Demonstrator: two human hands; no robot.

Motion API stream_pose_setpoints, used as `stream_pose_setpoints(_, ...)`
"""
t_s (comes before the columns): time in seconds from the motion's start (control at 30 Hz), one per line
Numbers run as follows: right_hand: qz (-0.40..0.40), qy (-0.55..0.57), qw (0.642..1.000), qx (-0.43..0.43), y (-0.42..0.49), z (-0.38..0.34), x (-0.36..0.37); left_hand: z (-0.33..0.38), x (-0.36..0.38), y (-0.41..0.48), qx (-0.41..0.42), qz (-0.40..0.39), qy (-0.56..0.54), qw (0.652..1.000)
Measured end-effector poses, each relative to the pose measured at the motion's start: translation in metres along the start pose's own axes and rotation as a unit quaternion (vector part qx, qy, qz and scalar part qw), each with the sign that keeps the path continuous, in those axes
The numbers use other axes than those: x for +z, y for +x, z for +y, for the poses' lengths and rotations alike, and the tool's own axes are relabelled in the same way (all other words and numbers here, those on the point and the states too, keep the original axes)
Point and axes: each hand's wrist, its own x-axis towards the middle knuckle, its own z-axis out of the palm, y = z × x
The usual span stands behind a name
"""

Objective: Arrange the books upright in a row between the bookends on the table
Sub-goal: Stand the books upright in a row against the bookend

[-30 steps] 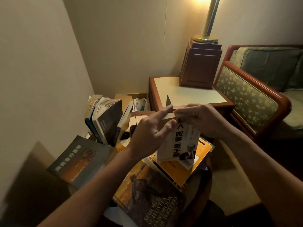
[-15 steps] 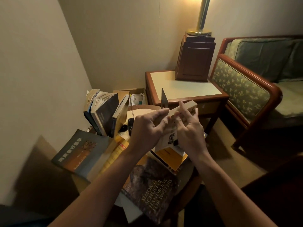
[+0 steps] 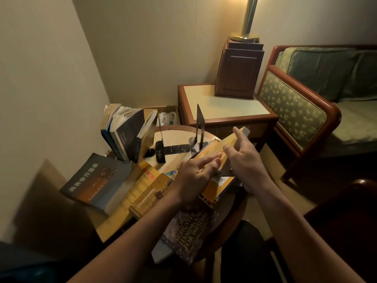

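- Dim room corner; round bench strewn with flat books.
- Left hand and right hand press a tilted yellow book between straight fingers, neither grip curled; it hangs just before the black bookend.

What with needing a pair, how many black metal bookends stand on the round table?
2: one black metal bookend beside the leaning books, the other bookend upright beyond the held yellow book.

One wide-angle view is taken from head height, directed forward and down onto the bench; the room corner is faced, and the bench is seen close.
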Motion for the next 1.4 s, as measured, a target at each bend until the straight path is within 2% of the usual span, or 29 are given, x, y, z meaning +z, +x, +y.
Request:
stream_pose_setpoints(0.13, -0.003, -0.02, 0.999, 0.026, 0.004, 0.004, -0.01, -0.018, 0.001, 0.0, 0.004, -0.028, 0.078, 0.997)
stream_pose_setpoints(0.3, -0.032, -0.023, 0.999, -0.025, 0.004, 0.003, -0.016, -0.034, -0.025, 0.006, 0.013, -0.077, 0.173, 0.982)
stream_pose_setpoints(0.43, -0.044, -0.03, 0.996, -0.067, 0.01, -0.011, -0.009, -0.04, -0.081, 0.03, 0.055, 0.027, 0.249, 0.967)
stream_pose_setpoints(0.53, -0.039, -0.05, 0.993, -0.096, 0.017, -0.026, 0.0, -0.048, -0.13, 0.057, 0.104, 0.132, 0.325, 0.931)
stream_pose_setpoints(0.57, -0.035, -0.065, 0.991, -0.112, 0.021, -0.032, 0.003, -0.051, -0.146, 0.065, 0.109, 0.144, 0.357, 0.916)
stream_pose_setpoints(0.6, -0.03, -0.077, 0.988, -0.13, 0.025, -0.037, 0.006, -0.054, -0.159, 0.072, 0.1, 0.131, 0.393, 0.905)
stream_pose_setpoints(0.67, -0.016, -0.083, 0.984, -0.16, 0.034, -0.047, 0.014, -0.06, -0.177, 0.081, 0.06, 0.042, 0.472, 0.879)
stream_pose_setpoints(0.73, 0.0, -0.085, 0.979, -0.187, 0.044, -0.058, 0.022, -0.069, -0.184, 0.085, 0.041, -0.045, 0.557, 0.828)
stream_pose_setpoints(0.8, 0.014, -0.086, 0.974, -0.21, 0.054, -0.067, 0.031, -0.076, -0.185, 0.087, 0.035, -0.083, 0.606, 0.79)
stream_pose_setpoints(0.87, 0.024, -0.08, 0.971, -0.224, 0.062, -0.076, 0.039, -0.081, -0.188, 0.089, 0.041, -0.085, 0.623, 0.777)
stream_pose_setpoints(0.97, 0.019, -0.07, 0.967, -0.244, 0.072, -0.088, 0.053, -0.09, -0.2, 0.092, 0.043, -0.057, 0.629, 0.774)
stream_pose_setpoints(1.13, -0.026, -0.058, 0.966, -0.252, 0.09, -0.106, 0.08, -0.103, -0.225, 0.08, 0.0, -0.007, 0.616, 0.788)
stream_pose_setpoints(1.27, -0.08, -0.074, 0.964, -0.242, 0.102, -0.102, 0.112, -0.112, -0.239, 0.07, -0.011, 0.017, 0.592, 0.806)
stream_pose_setpoints(1.4, -0.129, -0.103, 0.964, -0.208, 0.114, -0.087, 0.146, -0.124, -0.245, 0.071, -0.026, 0.023, 0.586, 0.81)
